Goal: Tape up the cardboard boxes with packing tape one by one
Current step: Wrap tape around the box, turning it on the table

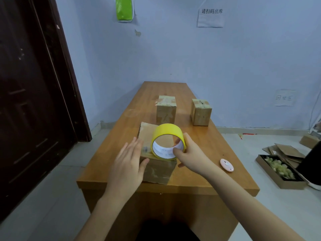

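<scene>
A cardboard box sits near the front edge of the wooden table. A yellow roll of packing tape stands on the box top, and my right hand grips it with the thumb inside its white core. My left hand lies flat with straight fingers against the left side of the box top, the thumb at the box's front edge. Two more cardboard boxes with tape on their tops stand farther back, one in the middle and one to the right.
A small pink round cutter lies on the table right of my right hand. On the floor to the right are a flat tray of tape scraps and folded cardboard sheets. A dark door stands at left.
</scene>
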